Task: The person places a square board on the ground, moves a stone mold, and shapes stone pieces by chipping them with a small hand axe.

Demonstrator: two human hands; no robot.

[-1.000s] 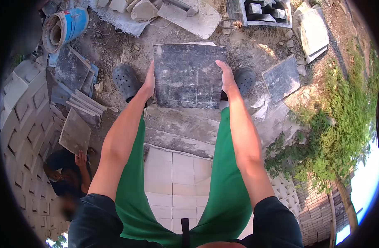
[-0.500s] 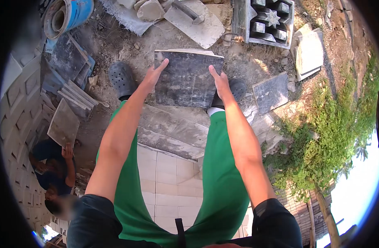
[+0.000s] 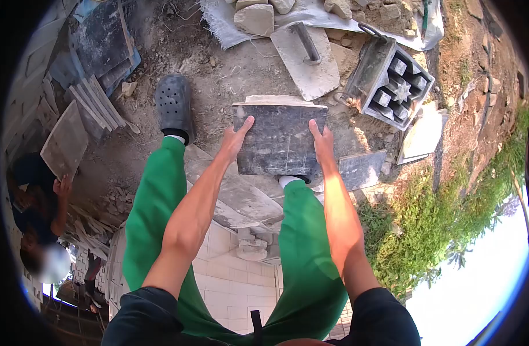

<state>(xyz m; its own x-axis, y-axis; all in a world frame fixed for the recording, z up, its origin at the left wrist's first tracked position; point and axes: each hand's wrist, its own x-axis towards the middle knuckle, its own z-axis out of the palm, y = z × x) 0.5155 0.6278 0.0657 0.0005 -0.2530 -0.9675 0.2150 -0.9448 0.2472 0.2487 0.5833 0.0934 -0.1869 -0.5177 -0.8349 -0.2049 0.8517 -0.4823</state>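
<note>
A dark, scuffed square board (image 3: 280, 141) is held level between my two hands, with a pale layer showing along its far edge. My left hand (image 3: 235, 138) grips its left side, thumb on top and fingers hidden beneath. My right hand (image 3: 322, 142) grips the right side the same way. Under the board my right shoe is mostly hidden. My left shoe (image 3: 174, 105), a grey clog, stands on the dirt to the left. Beyond the board lies a trowel (image 3: 307, 43) on a pale slab (image 3: 322, 72).
A metal mould (image 3: 394, 86) with a star centre stands at the upper right, near pale sheets (image 3: 419, 138) and another dark board (image 3: 362, 169). Thin boards (image 3: 97, 102) lean at the left. A co-worker (image 3: 36, 196) there holds a square board (image 3: 65, 140). Plants (image 3: 426, 219) grow at the right.
The view has turned and shifted. My left leg now stands farther from the right one. The board stays in both hands, tilted a little differently, with more of its pale far edge showing.
</note>
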